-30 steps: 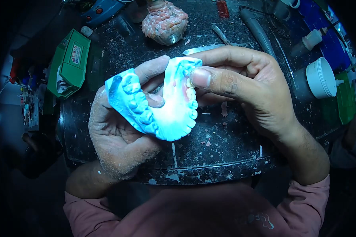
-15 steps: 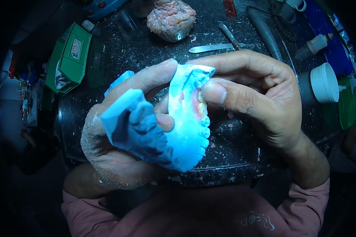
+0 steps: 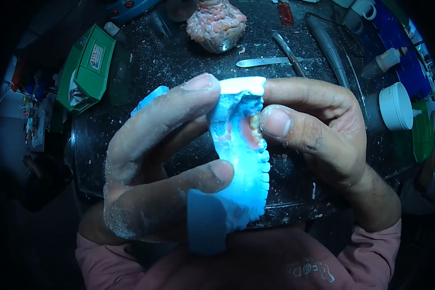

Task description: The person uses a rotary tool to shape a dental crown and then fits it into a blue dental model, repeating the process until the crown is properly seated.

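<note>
A pale plaster dental cast [image 3: 241,174], lit blue-white, is held up on edge over the bench. A short section of pink wax [image 3: 247,134] with yellowish-white artificial teeth [image 3: 254,123] sits in its tooth row. My left hand [image 3: 135,179], dusted with white powder, grips the cast's inner side, one fingertip at the top corner and another digit lower down. My right hand [image 3: 324,130] pinches the upper outer side, its thumb against the set teeth and its index finger behind the cast. Another bluish plaster piece [image 3: 151,98] shows partly behind my left hand.
On the dark, speckled bench [image 3: 179,65] lie a flat metal blade [image 3: 262,62], a thin-handled tool [image 3: 287,52] and a grey handpiece [image 3: 327,48]. A lumpy pink mass [image 3: 216,26] stands behind. Green boxes [image 3: 86,70] and a white tub [image 3: 395,106] flank the sides.
The cast has turned more edge-on and shifted slightly right. My left fingers have changed their hold, with one digit now stretched across the inner side. My right thumb stays by the set teeth.
</note>
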A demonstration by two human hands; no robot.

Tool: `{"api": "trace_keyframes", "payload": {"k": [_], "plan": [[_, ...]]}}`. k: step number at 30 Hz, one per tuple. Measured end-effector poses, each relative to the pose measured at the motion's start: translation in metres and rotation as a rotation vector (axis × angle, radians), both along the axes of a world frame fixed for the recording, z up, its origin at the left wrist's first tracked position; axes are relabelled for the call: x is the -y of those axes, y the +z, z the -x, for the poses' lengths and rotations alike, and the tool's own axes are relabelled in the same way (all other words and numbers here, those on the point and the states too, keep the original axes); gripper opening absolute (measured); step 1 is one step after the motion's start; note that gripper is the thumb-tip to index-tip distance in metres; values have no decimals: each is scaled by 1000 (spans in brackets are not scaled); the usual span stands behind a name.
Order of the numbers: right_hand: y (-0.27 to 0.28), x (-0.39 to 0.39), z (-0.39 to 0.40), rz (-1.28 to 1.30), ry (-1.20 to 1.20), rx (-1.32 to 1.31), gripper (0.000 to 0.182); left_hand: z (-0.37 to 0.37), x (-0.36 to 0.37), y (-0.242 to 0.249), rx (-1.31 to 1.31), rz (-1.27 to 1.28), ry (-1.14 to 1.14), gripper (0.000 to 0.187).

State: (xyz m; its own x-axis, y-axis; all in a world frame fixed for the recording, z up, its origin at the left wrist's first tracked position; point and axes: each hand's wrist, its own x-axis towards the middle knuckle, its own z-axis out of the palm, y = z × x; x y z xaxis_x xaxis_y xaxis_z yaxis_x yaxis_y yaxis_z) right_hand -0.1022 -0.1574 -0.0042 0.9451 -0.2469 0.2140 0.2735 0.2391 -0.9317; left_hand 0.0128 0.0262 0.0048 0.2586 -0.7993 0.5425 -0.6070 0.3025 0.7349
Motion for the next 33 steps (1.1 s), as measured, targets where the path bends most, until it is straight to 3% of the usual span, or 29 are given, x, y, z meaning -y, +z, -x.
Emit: {"api": "trace_keyframes", "payload": {"k": [4,6,7,9,16,19,21,22,33], "plan": [[-2,-1,0,-74,10,-3,30,1,-3,4,-64,-28,-32,62],[0,-1,1,-90,55,-47,25,2,-9,7,117,-113,4,43],[0,-2,1,-90,56,-48,25,6,-8,12,116,-113,5,43],[-1,-6,0,-125,12,-45,23,16,-5,21,152,-231,119,26],[0,-7,0,-139,-5,-43,18,21,-12,17,67,-257,167,26],[2,-6,0,-119,-2,-36,17,6,-5,11,275,-217,66,38],[2,-7,1,-104,-33,-51,17,-3,8,4,404,117,41,24],[2,-7,1,-105,-35,-51,17,-3,8,2,404,117,39,24],[4,-3,4,-68,-5,-117,20,-6,8,-13,-8,87,-99,35]]}}
